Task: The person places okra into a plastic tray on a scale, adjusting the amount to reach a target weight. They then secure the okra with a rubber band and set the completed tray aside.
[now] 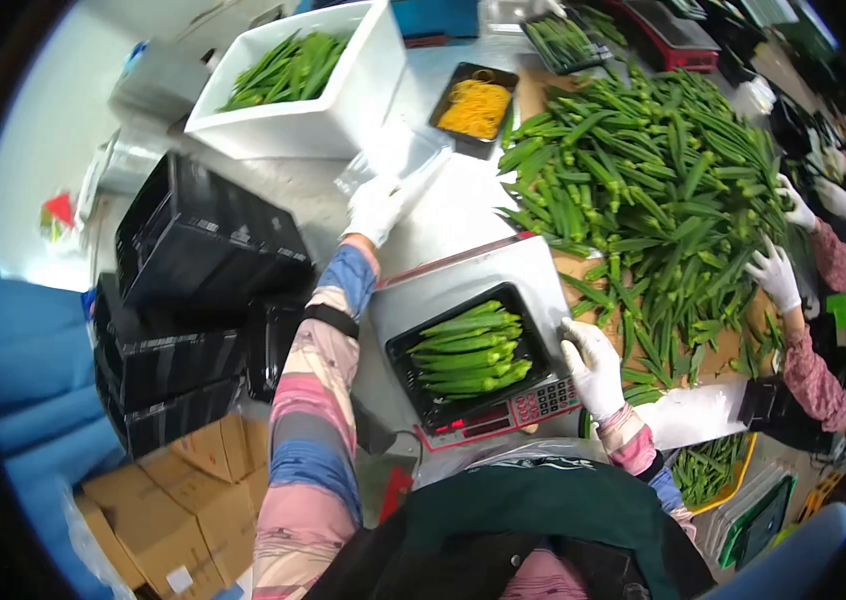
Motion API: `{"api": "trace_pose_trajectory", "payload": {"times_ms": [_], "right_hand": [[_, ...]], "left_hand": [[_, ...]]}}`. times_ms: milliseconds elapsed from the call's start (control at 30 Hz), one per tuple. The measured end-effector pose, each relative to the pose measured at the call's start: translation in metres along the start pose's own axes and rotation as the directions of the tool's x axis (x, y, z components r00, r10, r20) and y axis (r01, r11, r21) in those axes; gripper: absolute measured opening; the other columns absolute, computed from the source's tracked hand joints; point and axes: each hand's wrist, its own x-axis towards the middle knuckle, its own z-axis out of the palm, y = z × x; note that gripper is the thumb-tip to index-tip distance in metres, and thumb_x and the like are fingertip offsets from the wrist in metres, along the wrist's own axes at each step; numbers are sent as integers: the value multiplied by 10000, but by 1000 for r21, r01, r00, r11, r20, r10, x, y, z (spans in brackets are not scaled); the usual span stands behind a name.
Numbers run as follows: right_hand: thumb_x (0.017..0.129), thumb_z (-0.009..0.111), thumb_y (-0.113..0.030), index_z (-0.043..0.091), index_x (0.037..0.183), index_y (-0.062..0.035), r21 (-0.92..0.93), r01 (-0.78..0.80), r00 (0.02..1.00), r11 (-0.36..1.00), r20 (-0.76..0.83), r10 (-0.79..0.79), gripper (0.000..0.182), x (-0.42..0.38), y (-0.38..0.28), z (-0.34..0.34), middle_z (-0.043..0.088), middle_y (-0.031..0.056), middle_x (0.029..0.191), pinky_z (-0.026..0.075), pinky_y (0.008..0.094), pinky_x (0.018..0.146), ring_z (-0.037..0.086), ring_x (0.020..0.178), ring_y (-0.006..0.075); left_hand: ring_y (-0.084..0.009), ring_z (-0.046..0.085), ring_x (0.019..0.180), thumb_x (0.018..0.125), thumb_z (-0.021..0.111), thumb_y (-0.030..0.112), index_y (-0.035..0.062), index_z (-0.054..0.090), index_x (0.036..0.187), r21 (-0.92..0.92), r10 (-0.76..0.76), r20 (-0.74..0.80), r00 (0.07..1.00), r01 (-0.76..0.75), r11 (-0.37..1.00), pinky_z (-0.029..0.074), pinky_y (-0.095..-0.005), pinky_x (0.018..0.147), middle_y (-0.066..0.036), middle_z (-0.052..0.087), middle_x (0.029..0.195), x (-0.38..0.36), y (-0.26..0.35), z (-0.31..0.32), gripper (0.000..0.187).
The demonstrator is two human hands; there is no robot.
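Observation:
A black tray of green okra (473, 350) rests on the metal plate of a weighing scale (533, 270), whose red display and keypad face me. My left hand (376, 210), in a white glove, reaches past the scale's far left corner. Its fingers are closed on a clear plastic bag (398, 155), partly smeared by motion. My right hand (595, 370), also gloved, is beside the scale's right edge with fingers slightly bent and apart, holding nothing. A large heap of loose okra (653, 200) covers the table to the right.
A white foam box (343, 115) with okra stands at the back left, near a black tray of yellow rubber bands (475, 108). Stacked black trays (213, 240) are at left, above cardboard boxes (163, 520). Other people's gloved hands (775, 275) touch the heap's right side.

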Motion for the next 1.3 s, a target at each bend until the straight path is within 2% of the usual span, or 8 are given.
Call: {"api": "trace_pose_trajectory", "payload": {"times_ms": [233, 367, 600, 733, 867, 1133, 1233, 1300], "right_hand": [[925, 653, -87, 710, 1116, -25, 123, -180, 978, 976, -87, 191, 209, 35, 44, -26, 720, 156, 1059, 530, 358, 882, 695, 991, 299], [932, 656, -135, 718, 1084, -28, 75, -191, 969, 979, -146, 200, 196, 81, 58, -41, 721, 150, 1038, 534, 357, 852, 696, 957, 311], [919, 657, -215, 732, 1017, -79, -230, -49, 971, 972, -239, -8, 183, 163, 62, -59, 724, 116, 1001, 541, 399, 816, 685, 927, 317], [929, 632, -237, 727, 1014, -98, -311, -26, 990, 950, -137, -18, 189, 176, 41, -53, 715, 109, 981, 521, 413, 841, 672, 929, 323], [921, 649, -225, 733, 1033, -98, -276, -63, 987, 959, -156, 20, 189, 171, 44, -58, 714, 109, 977, 520, 406, 833, 672, 912, 333], [924, 663, -229, 743, 1013, -53, -167, -181, 930, 969, -349, 114, 212, 161, 79, -119, 736, 136, 968, 549, 379, 816, 706, 903, 309], [931, 655, -214, 736, 1027, -32, 50, -233, 878, 971, -420, 232, 221, 159, 87, -144, 740, 130, 941, 545, 345, 804, 711, 859, 273], [944, 647, -189, 732, 1017, 1, 231, -239, 817, 943, -477, 324, 221, 159, 101, -164, 740, 80, 848, 536, 283, 730, 680, 747, 151]], "left_hand": [[-263, 664, 689, 897, 684, 273, 44, 735, 899, -84, -43, 17, 999, 44, 995, 502, -373, 667, -132, 697, 749, 15, -33, 20, 234], [-380, 663, 905, 919, 621, 284, 83, 695, 934, 72, -119, 74, 990, 113, 991, 507, -461, 810, -180, 701, 937, 16, -14, 15, 214], [-444, 642, 873, 938, 559, 217, 90, 624, 904, 256, 127, 104, 986, -150, 955, 493, -527, 755, -204, 675, 879, 12, 3, 5, 146], [-449, 655, 859, 939, 584, 258, 94, 614, 923, 427, -11, 150, 989, -55, 902, 500, -545, 756, -221, 683, 862, 26, 0, 12, 168], [-441, 666, 865, 964, 570, 276, 114, 602, 968, 254, -132, 88, 987, 106, 962, 506, -540, 761, -219, 697, 893, 22, -6, 13, 165], [-392, 671, 791, 908, 562, 96, 188, 631, 1100, 221, -74, -283, 956, 141, 965, 519, -479, 702, -178, 696, 886, 7, 10, -6, 224], [-219, 666, 843, 1029, 505, 152, 95, 637, 1213, -271, -52, -543, 838, -116, 955, 519, -391, 718, -76, 695, 938, 5, 42, -37, 233], [-160, 614, 866, 1065, 480, 187, 29, 632, 1195, -375, -76, -638, 766, -223, 900, 505, -326, 742, -29, 639, 927, 2, 72, -72, 255]]}}
